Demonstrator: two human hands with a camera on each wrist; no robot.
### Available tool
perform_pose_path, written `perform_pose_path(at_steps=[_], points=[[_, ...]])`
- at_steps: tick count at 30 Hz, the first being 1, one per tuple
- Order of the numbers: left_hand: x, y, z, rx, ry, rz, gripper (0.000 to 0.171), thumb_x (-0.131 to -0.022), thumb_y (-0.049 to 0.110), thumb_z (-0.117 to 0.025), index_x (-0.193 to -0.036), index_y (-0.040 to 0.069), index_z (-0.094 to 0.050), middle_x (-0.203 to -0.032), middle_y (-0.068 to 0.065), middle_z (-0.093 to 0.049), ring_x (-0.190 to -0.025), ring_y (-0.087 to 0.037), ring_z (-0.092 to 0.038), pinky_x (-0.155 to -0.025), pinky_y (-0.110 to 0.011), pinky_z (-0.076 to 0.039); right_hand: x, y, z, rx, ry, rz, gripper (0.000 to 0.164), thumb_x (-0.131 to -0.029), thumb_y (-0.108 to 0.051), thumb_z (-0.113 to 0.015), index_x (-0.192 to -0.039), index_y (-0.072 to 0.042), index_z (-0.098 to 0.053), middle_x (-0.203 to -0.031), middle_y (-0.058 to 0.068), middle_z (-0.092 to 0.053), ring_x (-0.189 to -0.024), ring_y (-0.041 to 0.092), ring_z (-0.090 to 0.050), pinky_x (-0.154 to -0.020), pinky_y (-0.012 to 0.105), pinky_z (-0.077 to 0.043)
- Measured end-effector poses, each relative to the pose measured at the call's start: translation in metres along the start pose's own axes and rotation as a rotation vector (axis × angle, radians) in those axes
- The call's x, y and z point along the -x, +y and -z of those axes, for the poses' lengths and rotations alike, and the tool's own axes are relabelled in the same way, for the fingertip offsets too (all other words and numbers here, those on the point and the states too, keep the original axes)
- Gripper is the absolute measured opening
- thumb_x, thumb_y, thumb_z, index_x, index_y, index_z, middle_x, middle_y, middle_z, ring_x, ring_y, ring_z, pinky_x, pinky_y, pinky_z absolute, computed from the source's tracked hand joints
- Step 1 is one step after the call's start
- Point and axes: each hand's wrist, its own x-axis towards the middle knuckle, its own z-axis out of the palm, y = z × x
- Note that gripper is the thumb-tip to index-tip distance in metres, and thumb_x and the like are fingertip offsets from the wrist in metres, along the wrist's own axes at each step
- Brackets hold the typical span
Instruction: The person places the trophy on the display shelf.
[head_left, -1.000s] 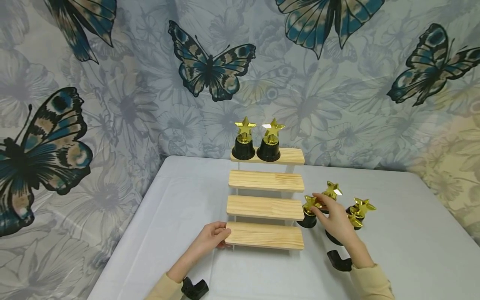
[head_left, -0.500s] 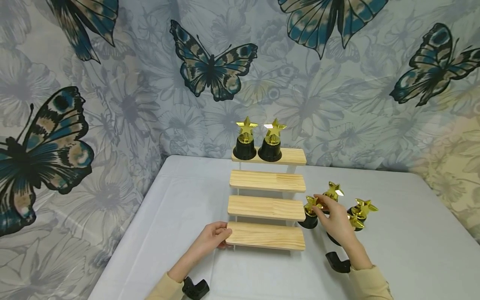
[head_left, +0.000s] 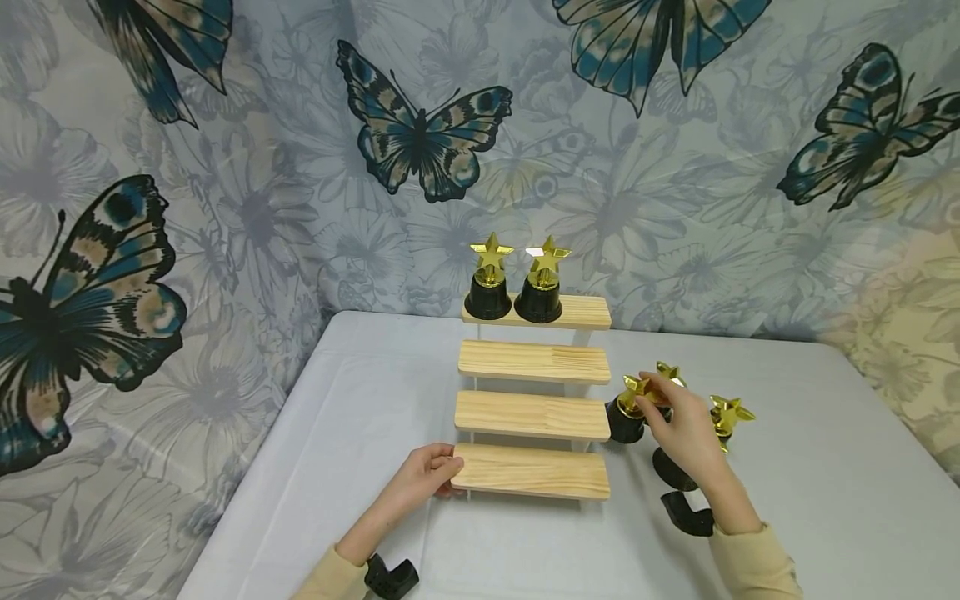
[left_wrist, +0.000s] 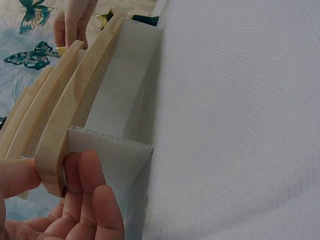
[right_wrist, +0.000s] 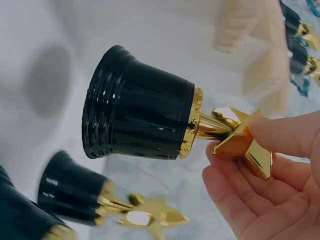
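Note:
My right hand (head_left: 686, 433) pinches the gold star of a star trophy (head_left: 625, 423) between thumb and fingers, to the right of a stepped wooden shelf stand (head_left: 532, 411). In the right wrist view the black base of this trophy (right_wrist: 145, 102) hangs over the white cloth, with a round shadow to its side. My left hand (head_left: 420, 475) grips the left end of the stand's lowest board (head_left: 532, 472). Seen in the left wrist view, its thumb lies on the board's upper face and its fingers (left_wrist: 90, 172) curl underneath, by a translucent side support (left_wrist: 110, 145).
Two star trophies (head_left: 489, 296) (head_left: 540, 298) stand on the top board. Several others stand right of the stand, among them one behind my right hand (head_left: 667, 372), one farther right (head_left: 727, 412) and one under my wrist (head_left: 672, 469). Butterfly-patterned cloth (head_left: 420, 258) hangs behind the table.
My right hand has lifted the trophy from the table and moved slightly up and right with it, tilting it a little. The left hand has kept its grip on the lowest board.

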Motion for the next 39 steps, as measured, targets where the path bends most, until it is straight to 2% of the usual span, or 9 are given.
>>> perform_pose_path(at_steps=[1,4,8,12,15,21,24,29,39], points=[[0.000,0.000,0.000,-0.001,0.001,0.000,0.039,-0.097,0.014,-0.050,-0.118,-0.020,-0.047,-0.090,-0.017,-0.066,-0.072,-0.024,-0.062,-0.067,-0.042,-0.052,-0.002,-0.001,0.003,0.008,0.010,0.002,0.036,-0.077,0.011,-0.068,-0.111,0.009,-0.059,-0.091,0.021,-0.064,-0.075,0.031,-0.062,-0.062,0.042,-0.051],[-0.001,-0.003,0.000,-0.001,0.002,-0.006,0.040,-0.097,0.014,-0.050,-0.118,-0.020,-0.046,-0.089,-0.018,-0.066,-0.072,-0.025,-0.062,-0.066,-0.042,-0.052,-0.007,-0.005,0.013,0.011,0.045,0.017,0.037,-0.076,0.012,-0.069,-0.111,0.009,-0.059,-0.091,0.020,-0.064,-0.074,0.029,-0.061,-0.067,0.027,-0.049],[-0.008,-0.017,0.000,-0.003,0.006,-0.010,0.041,-0.097,0.015,-0.050,-0.118,-0.020,-0.046,-0.089,-0.018,-0.066,-0.071,-0.024,-0.062,-0.064,-0.040,-0.053,-0.015,-0.007,0.025,0.009,0.078,0.013,0.037,-0.077,0.012,-0.067,-0.112,0.009,-0.059,-0.091,0.018,-0.064,-0.076,0.022,-0.058,-0.074,0.007,-0.038],[-0.014,-0.030,0.002,-0.009,0.009,-0.008,0.042,-0.097,0.018,-0.050,-0.120,-0.018,-0.046,-0.091,-0.017,-0.067,-0.071,-0.022,-0.063,-0.063,-0.037,-0.053,-0.023,-0.009,0.036,-0.009,0.107,0.006,0.037,-0.078,0.012,-0.066,-0.114,0.008,-0.058,-0.089,0.016,-0.064,-0.079,0.006,-0.053,-0.076,0.005,-0.036],[-0.014,-0.029,0.002,-0.014,0.006,-0.013,0.042,-0.098,0.017,-0.049,-0.120,-0.018,-0.047,-0.093,-0.019,-0.066,-0.072,-0.023,-0.064,-0.064,-0.039,-0.053,-0.031,-0.013,0.045,-0.020,0.136,0.020,0.038,-0.078,0.013,-0.066,-0.115,0.008,-0.058,-0.089,0.017,-0.064,-0.081,-0.003,-0.050,-0.077,0.005,-0.035],[-0.002,-0.006,0.001,-0.005,-0.003,-0.021,0.039,-0.097,0.013,-0.049,-0.117,-0.020,-0.047,-0.094,-0.021,-0.066,-0.074,-0.025,-0.064,-0.066,-0.042,-0.053,-0.052,-0.020,0.060,-0.008,0.191,0.090,0.040,-0.076,0.015,-0.066,-0.115,0.008,-0.059,-0.091,0.021,-0.064,-0.083,-0.007,-0.047,-0.079,0.004,-0.035],[0.001,0.001,0.000,-0.005,-0.001,-0.016,0.039,-0.097,0.014,-0.050,-0.117,-0.019,-0.047,-0.093,-0.020,-0.066,-0.074,-0.024,-0.064,-0.067,-0.042,-0.053,-0.061,-0.023,0.066,-0.002,0.215,0.104,0.040,-0.076,0.015,-0.067,-0.114,0.007,-0.060,-0.091,0.021,-0.065,-0.084,-0.013,-0.045,-0.078,0.003,-0.035],[0.000,0.001,0.000,0.000,-0.001,-0.010,0.040,-0.097,0.014,-0.050,-0.118,-0.020,-0.047,-0.092,-0.019,-0.066,-0.073,-0.024,-0.063,-0.067,-0.043,-0.052,-0.074,-0.028,0.073,-0.005,0.237,0.109,0.039,-0.077,0.013,-0.068,-0.115,0.006,-0.061,-0.093,0.021,-0.065,-0.086,-0.019,-0.044,-0.077,0.001,-0.035],[-0.001,-0.001,0.001,-0.002,-0.003,-0.005,0.042,-0.097,0.013,-0.050,-0.120,-0.021,-0.044,-0.091,-0.019,-0.066,-0.073,-0.026,-0.063,-0.068,-0.044,-0.052,-0.097,-0.042,0.079,-0.014,0.227,0.127,0.038,-0.081,0.009,-0.065,-0.119,0.004,-0.060,-0.105,0.019,-0.064,-0.089,-0.017,-0.046,-0.079,0.004,-0.037]])
